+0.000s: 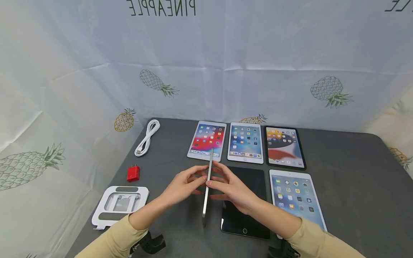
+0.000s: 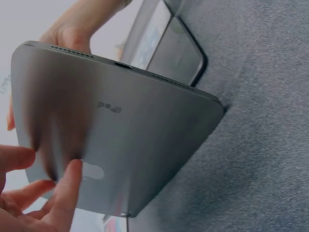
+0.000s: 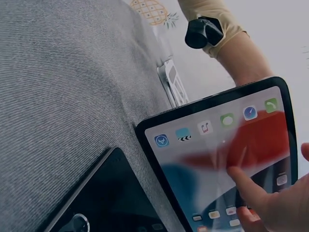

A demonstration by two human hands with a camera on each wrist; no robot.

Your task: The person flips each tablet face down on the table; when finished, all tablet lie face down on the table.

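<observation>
In from left edge of dark-grey table (image 1: 348, 186): left hand (image 1: 183, 184), right hand (image 1: 233, 188) sandwich slim grey metal tablet (image 1: 205, 204); likely slippery, take rims.

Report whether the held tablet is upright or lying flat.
Upright: the head view shows the tablet edge-on between the left hand and right hand.

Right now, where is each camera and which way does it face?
Head: on the head, facing forward and down at the grey metal tablet, edge-on; left hand, right hand, beige sleeves.
Left wrist: on that wrist, facing the tablet's back; left hand, right hand beyond.
Right wrist: on that wrist, facing its lit screen; right hand, left forearm beyond.
Shared by head and right wrist: black glass tablet, round button.
</observation>
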